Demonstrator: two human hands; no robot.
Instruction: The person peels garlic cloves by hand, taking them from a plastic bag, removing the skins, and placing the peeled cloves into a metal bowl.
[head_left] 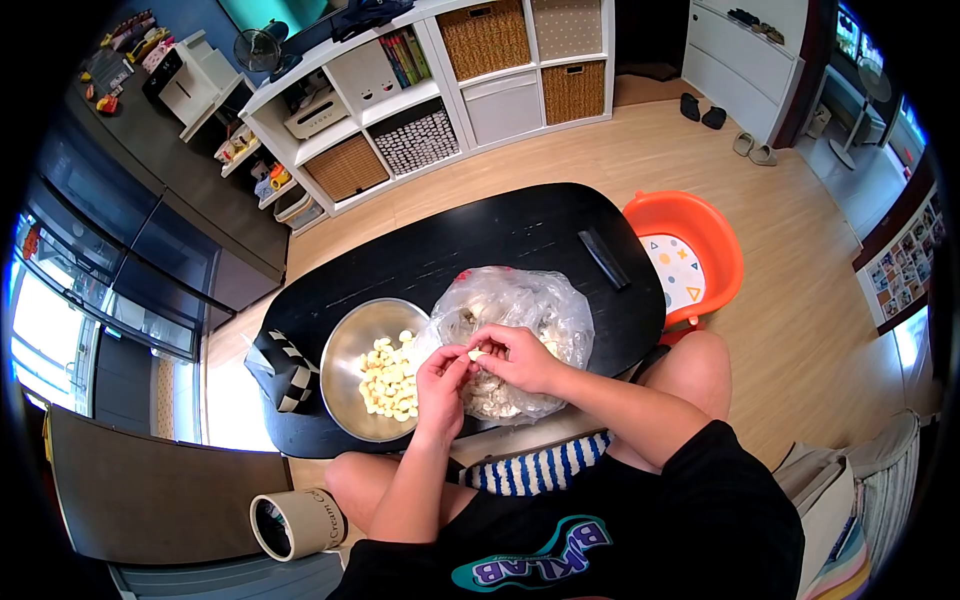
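Between the fingertips of both hands is a small pale garlic clove [476, 354]. My left hand [442, 380] pinches it from the left, and my right hand [518, 358] pinches it from the right. Beneath them a crumpled clear plastic bag [553, 300] lies open on the black table [380, 257], with whitish garlic and papery skins [492, 398] showing inside. Left of the bag stands a steel bowl [343, 352] holding a pile of peeled garlic cloves [388, 382].
A dark, narrow bar-like object [604, 260] lies near the table's right end. At its left edge sits a black-and-cream checked item [295, 372]. An orange child's seat [722, 245] stands beyond the right edge. A cream bin [318, 522] is on the floor at lower left.
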